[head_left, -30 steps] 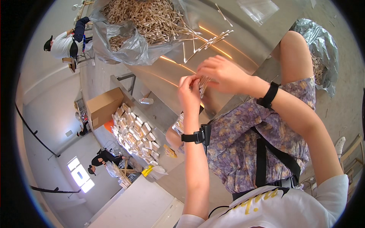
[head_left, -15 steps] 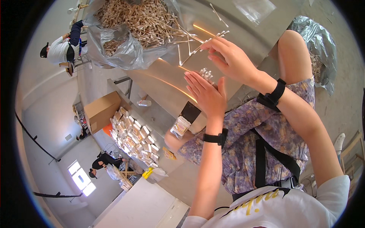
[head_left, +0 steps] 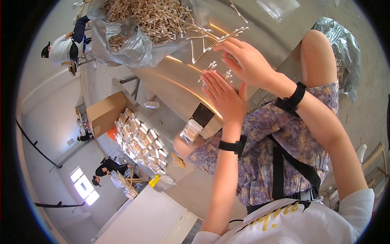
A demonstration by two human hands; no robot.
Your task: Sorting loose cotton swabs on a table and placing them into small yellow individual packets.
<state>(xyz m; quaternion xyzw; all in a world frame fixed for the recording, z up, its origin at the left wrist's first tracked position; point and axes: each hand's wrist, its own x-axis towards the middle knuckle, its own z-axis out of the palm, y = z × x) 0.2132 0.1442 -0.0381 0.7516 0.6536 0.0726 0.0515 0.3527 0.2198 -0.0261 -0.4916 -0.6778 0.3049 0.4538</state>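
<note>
My left hand [head_left: 224, 94] lies with fingers straight and close together over a cluster of cotton swabs [head_left: 213, 66]. White swab tips fan out past its fingertips and beside its thumb; the palm side is hidden. To its right, my right hand [head_left: 252, 63] is open, its fingers loosely bent and the thumb apart, with nothing visible between them. Its fingertips are close to several loose swabs [head_left: 202, 55] on the metal tabletop [head_left: 174, 75]; whether they touch cannot be made out. Beyond, a big heap of swabs [head_left: 146, 20] fills a clear plastic bag [head_left: 140, 51].
By my left knee are a small filled packet [head_left: 191, 131] and a dark flat piece [head_left: 202, 114]. Many packets [head_left: 140, 140] are piled beside a cardboard box [head_left: 106, 114] at left. Another plastic bag [head_left: 349, 53] stands by my right knee. Other people work farther off.
The swabs under my left hand have spread apart, with more tips showing past the fingers. The left hand has shifted slightly right and down; the right hand is nearly unmoved.
</note>
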